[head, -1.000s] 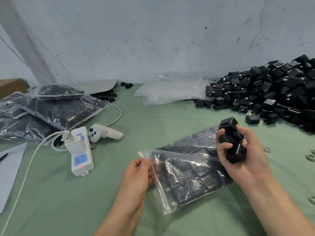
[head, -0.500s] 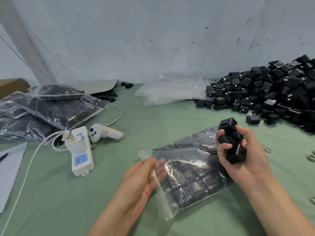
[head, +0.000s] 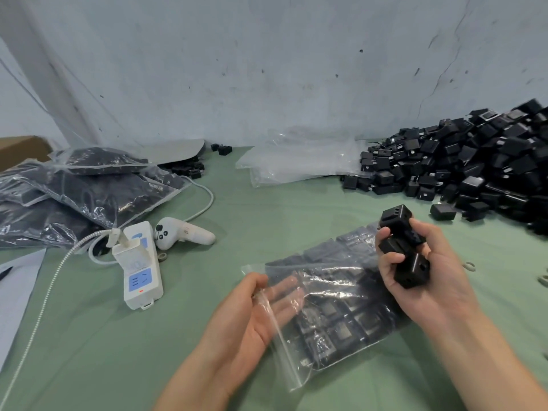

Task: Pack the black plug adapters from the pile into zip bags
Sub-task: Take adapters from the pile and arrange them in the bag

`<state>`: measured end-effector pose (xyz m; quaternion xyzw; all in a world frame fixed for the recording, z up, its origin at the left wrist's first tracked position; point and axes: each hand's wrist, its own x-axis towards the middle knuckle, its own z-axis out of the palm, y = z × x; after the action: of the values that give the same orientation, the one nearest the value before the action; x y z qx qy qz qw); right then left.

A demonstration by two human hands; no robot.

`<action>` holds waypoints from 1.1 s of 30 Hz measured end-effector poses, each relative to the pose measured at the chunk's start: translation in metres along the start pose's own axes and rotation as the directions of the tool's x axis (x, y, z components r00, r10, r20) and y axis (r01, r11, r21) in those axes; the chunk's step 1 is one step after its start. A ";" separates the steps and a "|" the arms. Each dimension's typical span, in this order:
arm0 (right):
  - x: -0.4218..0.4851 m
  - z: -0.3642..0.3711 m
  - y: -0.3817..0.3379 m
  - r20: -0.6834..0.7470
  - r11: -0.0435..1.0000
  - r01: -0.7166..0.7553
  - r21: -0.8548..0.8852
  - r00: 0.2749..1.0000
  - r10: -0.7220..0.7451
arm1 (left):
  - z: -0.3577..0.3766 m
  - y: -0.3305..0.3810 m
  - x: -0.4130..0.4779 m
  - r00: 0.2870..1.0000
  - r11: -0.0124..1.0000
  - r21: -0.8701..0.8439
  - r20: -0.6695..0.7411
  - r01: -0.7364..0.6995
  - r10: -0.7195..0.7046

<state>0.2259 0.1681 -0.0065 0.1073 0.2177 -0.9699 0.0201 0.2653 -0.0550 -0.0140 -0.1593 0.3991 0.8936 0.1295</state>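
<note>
Plug adapters [head: 404, 247]: several, black, gripped in right hand [head: 427, 280] above zip bag's [head: 341, 298] right end. Bag part-filled, flat on bench [head: 267, 209], mouth facing left. Left hand [head: 255, 315]: fingers straight inside that mouth. Pile [head: 474, 161] beyond bag, rightward.

White power strip [head: 142, 271], white controller [head: 181, 232], perhaps cardboard box [head: 20, 149]

Glossy clear plastic zip bag [head: 332, 298]; matt black plastic adapters [head: 404, 250]; matt green cloth tabletop [head: 118, 351]; rough, stained wall [head: 267, 69].
</note>
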 end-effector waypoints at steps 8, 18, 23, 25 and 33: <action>-0.001 0.011 0.010 0.045 0.925 -0.018 -0.379 0.998 0.038 | -0.017 0.018 0.011 0.599 0.405 0.811 -0.084 -0.423 0.796; -0.013 0.021 0.036 0.309 0.688 0.141 -0.712 0.943 0.127 | 0.033 0.000 0.007 0.735 0.244 0.751 0.430 -0.613 0.524; -0.018 0.021 0.040 0.437 0.466 0.360 -0.808 0.897 0.065 | 0.035 0.002 0.004 0.867 0.638 0.590 0.285 -0.495 0.409; -0.019 0.020 0.044 0.463 0.438 0.393 -0.808 0.884 0.062 | 0.031 0.004 0.002 0.911 0.761 0.502 0.219 -0.411 0.348; -0.013 0.018 0.034 0.311 0.629 0.298 -0.718 0.946 -0.093 | -0.030 0.034 -0.015 0.807 0.518 0.770 -0.006 -0.373 0.590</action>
<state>0.2377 0.1298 -0.0016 -0.0558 0.6079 -0.7919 -0.0166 0.2722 -0.1015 -0.0045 -0.0934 0.7662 0.6227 -0.1281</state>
